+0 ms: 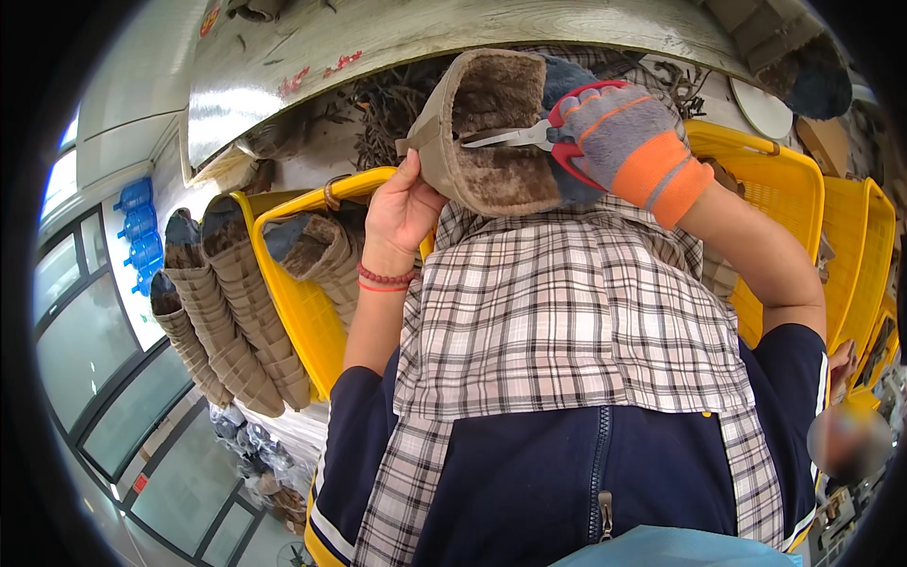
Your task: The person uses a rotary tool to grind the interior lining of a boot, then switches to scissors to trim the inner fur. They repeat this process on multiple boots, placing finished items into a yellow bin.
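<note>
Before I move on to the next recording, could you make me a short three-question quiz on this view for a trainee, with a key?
1. Short answer: Which tool does the gloved right hand hold?
2. True or false: The left hand is ungloved and holds the tan fur-lined piece.
3. Multiple choice: What colour is the plastic basket just left of the left hand?
A) Blue
B) Yellow
C) Green

Key
1. Red-handled scissors.
2. True.
3. B.
</note>
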`<state>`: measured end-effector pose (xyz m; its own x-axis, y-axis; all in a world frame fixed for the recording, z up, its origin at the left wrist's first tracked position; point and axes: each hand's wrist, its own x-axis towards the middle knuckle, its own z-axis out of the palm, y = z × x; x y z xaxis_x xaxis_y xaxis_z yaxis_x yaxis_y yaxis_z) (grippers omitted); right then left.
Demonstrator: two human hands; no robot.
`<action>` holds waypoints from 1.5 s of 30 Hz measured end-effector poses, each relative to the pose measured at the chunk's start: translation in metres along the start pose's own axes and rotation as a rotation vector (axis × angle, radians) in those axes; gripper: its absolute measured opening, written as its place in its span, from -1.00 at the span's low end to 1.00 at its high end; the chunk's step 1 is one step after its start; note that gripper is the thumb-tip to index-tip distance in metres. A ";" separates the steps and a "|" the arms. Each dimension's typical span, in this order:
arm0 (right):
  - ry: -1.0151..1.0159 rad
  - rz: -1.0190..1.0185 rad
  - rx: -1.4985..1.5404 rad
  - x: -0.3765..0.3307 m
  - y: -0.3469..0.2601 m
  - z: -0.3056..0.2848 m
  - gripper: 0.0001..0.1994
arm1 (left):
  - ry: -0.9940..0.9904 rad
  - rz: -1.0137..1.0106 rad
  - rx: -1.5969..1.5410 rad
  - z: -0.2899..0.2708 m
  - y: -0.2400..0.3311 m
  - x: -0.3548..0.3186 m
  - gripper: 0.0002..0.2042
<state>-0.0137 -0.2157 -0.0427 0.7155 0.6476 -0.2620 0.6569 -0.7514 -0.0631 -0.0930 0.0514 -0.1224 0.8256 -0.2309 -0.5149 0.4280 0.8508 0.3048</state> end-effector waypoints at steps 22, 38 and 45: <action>-0.470 0.133 0.264 -0.014 0.018 -0.011 -0.19 | -0.128 0.160 0.135 -0.038 -0.015 0.003 -0.66; -0.490 0.087 0.301 -0.002 0.016 -0.013 -0.26 | -0.125 0.197 0.220 -0.023 -0.018 0.004 -0.68; -0.442 0.101 0.253 -0.005 0.014 -0.010 -0.25 | -0.133 0.183 0.204 -0.026 -0.016 0.003 -0.68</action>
<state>-0.0056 -0.2286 -0.0329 0.5680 0.4953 -0.6572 0.4724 -0.8502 -0.2324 -0.1066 0.0491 -0.1495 0.9308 -0.1541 -0.3315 0.3221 0.7745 0.5444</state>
